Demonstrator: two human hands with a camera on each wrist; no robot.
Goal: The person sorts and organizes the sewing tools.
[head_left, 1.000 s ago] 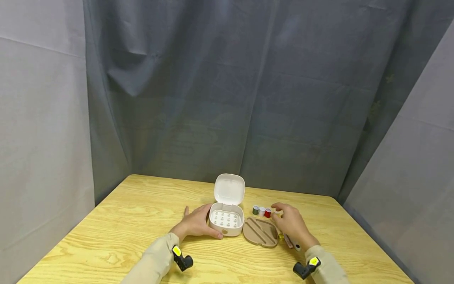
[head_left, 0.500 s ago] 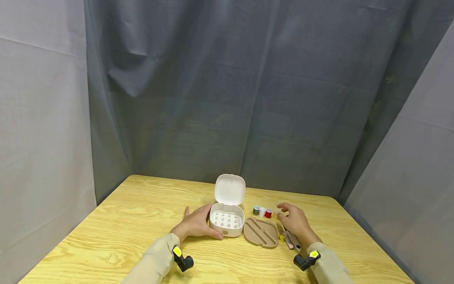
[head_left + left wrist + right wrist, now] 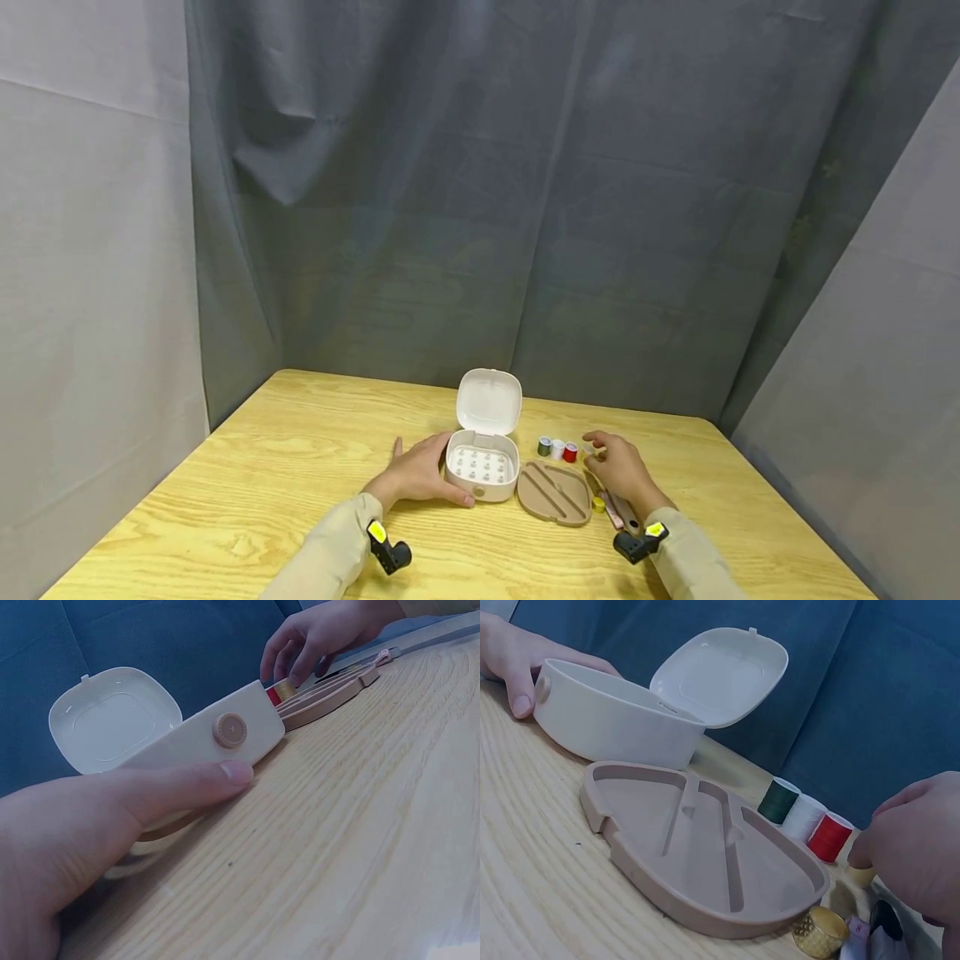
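A small white box (image 3: 482, 467) with pegs inside stands on the wooden table (image 3: 262, 467), its lid (image 3: 489, 402) raised. My left hand (image 3: 418, 478) grips its left side, the thumb (image 3: 187, 787) lying along the front by the round tan button (image 3: 229, 730). Right of the box lies a tan tray insert (image 3: 553, 493). Behind it stand a green spool (image 3: 544, 446), a white spool (image 3: 557, 448) and a red spool (image 3: 571, 452) in a row. My right hand (image 3: 617, 465) pinches a small yellow spool (image 3: 861, 876) standing beside the red spool (image 3: 829, 836).
A gold thimble (image 3: 598, 503) and a pink and black tool (image 3: 619, 510) lie under my right wrist, just right of the tray. The thimble (image 3: 819, 931) sits at the tray's near corner. Grey curtains close in the table at the back and both sides.
My right hand has drawn back a little to the right, off the red spool, and stays at the yellow one. The left hand and the box have not moved.
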